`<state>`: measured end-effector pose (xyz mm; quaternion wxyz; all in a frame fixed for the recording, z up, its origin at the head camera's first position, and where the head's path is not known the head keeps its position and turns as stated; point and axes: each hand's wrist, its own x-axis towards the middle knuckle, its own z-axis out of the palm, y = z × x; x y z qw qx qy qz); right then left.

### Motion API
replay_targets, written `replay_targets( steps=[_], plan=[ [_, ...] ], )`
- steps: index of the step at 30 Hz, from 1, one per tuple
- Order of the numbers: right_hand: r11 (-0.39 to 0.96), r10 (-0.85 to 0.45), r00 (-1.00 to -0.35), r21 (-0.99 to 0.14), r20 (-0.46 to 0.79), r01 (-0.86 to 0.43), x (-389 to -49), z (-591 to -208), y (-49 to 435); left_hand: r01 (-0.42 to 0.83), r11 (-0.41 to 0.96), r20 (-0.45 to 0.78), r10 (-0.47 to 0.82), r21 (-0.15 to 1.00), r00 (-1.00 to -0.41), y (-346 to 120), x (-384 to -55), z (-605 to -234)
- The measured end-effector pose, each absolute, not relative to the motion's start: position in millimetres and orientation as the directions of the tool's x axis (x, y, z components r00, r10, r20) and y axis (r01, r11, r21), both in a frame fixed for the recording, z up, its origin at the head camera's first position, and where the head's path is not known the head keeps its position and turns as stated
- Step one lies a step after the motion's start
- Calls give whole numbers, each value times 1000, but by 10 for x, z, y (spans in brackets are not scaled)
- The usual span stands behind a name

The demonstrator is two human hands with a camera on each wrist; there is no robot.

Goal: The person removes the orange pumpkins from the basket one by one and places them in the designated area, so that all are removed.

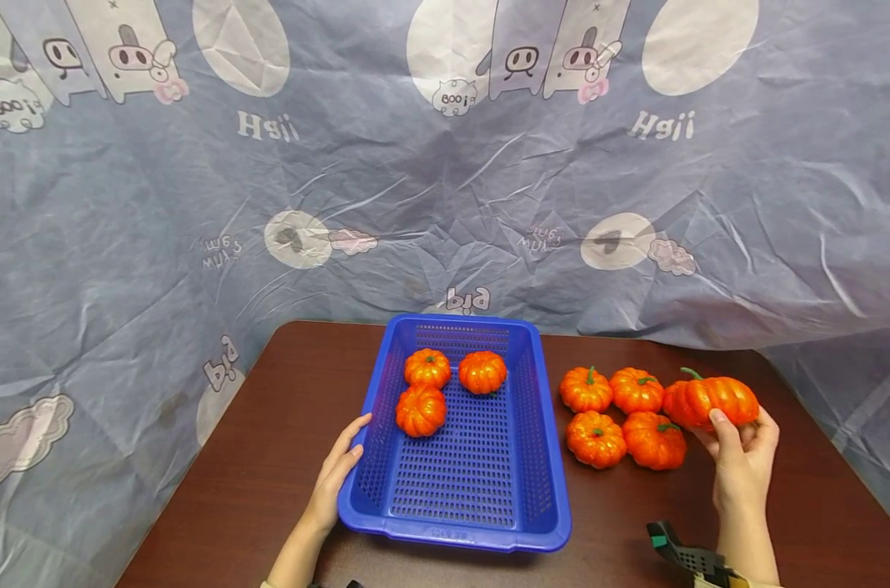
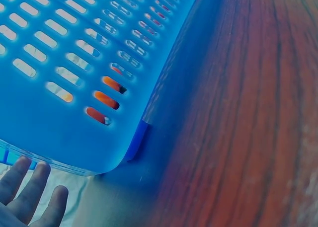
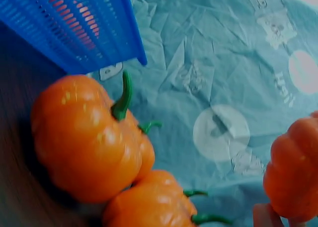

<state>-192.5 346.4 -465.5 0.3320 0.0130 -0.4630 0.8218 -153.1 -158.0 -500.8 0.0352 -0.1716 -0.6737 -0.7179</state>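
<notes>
My right hand (image 1: 742, 457) holds a small orange pumpkin (image 1: 726, 398) above the right side of the table, thumb on its near side. In the right wrist view, that pumpkin (image 3: 293, 172) shows at the right edge with fingertips under it. My left hand (image 1: 335, 478) rests its extended fingers against the left rim of a blue plastic basket (image 1: 460, 532). Only a few fingers (image 2: 37, 187) show beside the basket wall in the left wrist view. Three pumpkins lie towards the basket's far end, among them one (image 1: 420, 411) nearest the left wall.
Right of the basket, several more pumpkins (image 1: 596, 438) with green stems stand close together on the dark brown table (image 1: 283, 392). The held pumpkin overlaps this group in the head view. A grey-blue printed cloth (image 1: 416, 212) hangs behind the table.
</notes>
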Motion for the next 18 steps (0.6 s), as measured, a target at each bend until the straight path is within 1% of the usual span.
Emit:
replay_targets(
  steps=[6, 10, 13, 15, 18],
  plan=[
    [-370, 607, -755, -752, 248, -545, -1853, -4593, 3492, 274, -92, 287, 177, 957, -942, -1576, -1525, -5009],
    [-376, 643, -732, -740, 225, -557, -1841, -4665, 3567, 274, -96, 287, 179, 957, -941, -1574, -1525, -5010],
    [-408, 651, -734, -727, 192, -552, -1835, -4749, 3645, 273, -99, 287, 179, 957, -941, -1577, -1523, -5011],
    [-420, 646, -747, -743, 159, -522, -1822, -4801, 3698, 273, -97, 287, 178, 957, -941, -1578, -1523, -5013],
    [-370, 639, -758, -813, 128, -449, -1799, -4857, 3771, 275, -88, 287, 176, 957, -942, -1580, -1525, -5015]
  ],
)
